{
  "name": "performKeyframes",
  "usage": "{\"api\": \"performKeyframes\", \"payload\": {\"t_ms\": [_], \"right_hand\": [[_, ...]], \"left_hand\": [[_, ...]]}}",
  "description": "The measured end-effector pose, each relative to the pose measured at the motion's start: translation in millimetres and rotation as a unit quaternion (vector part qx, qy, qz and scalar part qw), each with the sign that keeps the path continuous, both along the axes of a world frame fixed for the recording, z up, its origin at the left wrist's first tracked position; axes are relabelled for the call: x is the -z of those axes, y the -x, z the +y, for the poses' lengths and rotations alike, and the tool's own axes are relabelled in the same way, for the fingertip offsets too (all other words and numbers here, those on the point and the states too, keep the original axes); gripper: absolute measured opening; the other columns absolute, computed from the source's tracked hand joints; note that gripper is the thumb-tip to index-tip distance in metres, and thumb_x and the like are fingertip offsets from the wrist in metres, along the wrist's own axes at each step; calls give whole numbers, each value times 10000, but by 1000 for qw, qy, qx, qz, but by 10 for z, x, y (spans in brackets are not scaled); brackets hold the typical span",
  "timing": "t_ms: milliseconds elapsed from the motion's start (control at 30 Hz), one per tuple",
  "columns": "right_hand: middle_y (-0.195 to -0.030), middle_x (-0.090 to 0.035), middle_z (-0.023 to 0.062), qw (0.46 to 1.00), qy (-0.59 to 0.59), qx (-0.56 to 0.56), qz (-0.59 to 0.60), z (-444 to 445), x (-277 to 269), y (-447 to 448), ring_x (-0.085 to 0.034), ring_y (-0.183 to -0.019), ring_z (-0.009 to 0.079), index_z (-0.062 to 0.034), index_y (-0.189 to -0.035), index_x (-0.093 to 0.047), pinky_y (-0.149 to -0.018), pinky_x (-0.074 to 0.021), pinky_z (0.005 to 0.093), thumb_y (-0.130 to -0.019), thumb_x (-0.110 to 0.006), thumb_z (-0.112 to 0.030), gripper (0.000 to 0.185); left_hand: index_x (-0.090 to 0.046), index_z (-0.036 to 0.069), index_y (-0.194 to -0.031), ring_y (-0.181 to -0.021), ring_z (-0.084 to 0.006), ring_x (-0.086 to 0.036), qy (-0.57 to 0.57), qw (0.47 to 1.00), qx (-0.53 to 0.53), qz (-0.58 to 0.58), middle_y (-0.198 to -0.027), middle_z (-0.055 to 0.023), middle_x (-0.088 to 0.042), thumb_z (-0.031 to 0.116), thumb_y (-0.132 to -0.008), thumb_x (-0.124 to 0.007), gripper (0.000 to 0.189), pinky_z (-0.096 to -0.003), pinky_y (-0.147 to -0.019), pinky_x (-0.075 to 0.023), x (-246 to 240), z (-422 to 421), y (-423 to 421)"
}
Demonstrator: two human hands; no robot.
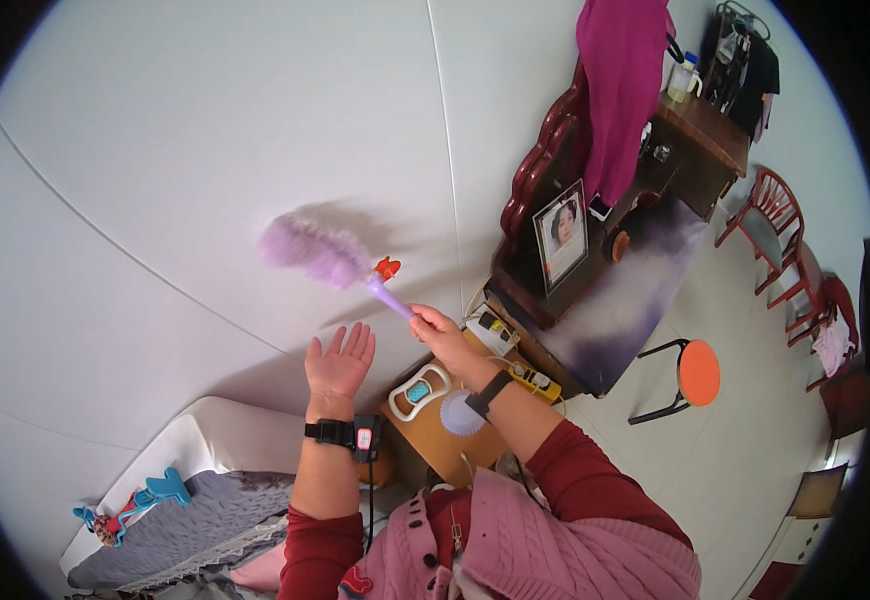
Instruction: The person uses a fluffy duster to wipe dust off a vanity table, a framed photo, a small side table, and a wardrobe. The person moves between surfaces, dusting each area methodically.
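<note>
My right hand (441,337) grips the lilac handle of a fluffy purple duster (315,244). The duster's head is up against or close before the white wall (217,112); I cannot tell whether it touches. A small red hook (387,268) on the wall shows just beside the joint of head and handle. Raised with the palm up and fingers spread, my left hand (340,362) is below the duster and holds nothing. A black strap with a small device (364,437) is around the left wrist.
Below my right arm, a small wooden table (435,442) bears a white-framed item (418,393) and a yellow power strip (534,381). A dark dresser (615,322) with a framed picture (562,236) stands to the right, near an orange stool (699,373). A bed (210,510) lies at lower left.
</note>
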State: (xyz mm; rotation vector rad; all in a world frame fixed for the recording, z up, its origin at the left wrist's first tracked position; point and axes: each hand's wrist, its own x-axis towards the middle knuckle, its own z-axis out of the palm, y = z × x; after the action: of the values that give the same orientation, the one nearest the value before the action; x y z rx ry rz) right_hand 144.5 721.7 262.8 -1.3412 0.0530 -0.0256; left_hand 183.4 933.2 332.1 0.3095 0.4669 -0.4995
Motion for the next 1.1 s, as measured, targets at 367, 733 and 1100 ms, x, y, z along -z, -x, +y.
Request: {"api": "performKeyframes", "payload": {"t_ms": [367,733,1100], "right_hand": [[-819,-481,-30,956,-270,115,-4,186,66,-36,-459,-747,71,-190,-1278,-502,-746,-455,266,-1078,-432,-381,286],[-960,-596,132,935,-292,-74,187,839,529,575,-635,-791,240,-110,-1181,-394,-685,-570,407,-1076,-403,-372,282],[-759,-646,114,939,125,-21,320,330,592,1087,-664,-640,225,-85,-1094,-515,-561,-546,382,-1022,-497,-287,215]], "left_hand": [[-259,44,-1525,-1436,-367,-335,-5,1000,-3,25,-1553,-208,-311,477,-1054,-334,644,-529,-1141,-340,192,14,45],[-321,24,-1471,-1372,-364,-412,-53,992,-52,103,-1478,-206,-405,480,-1056,-298,616,-513,-1108,-371,664,170,62],[-349,31,-1466,-1347,-345,-437,-40,990,-66,117,-1491,-174,-402,483,-1054,-319,612,-501,-1079,-394,953,356,89]]}}
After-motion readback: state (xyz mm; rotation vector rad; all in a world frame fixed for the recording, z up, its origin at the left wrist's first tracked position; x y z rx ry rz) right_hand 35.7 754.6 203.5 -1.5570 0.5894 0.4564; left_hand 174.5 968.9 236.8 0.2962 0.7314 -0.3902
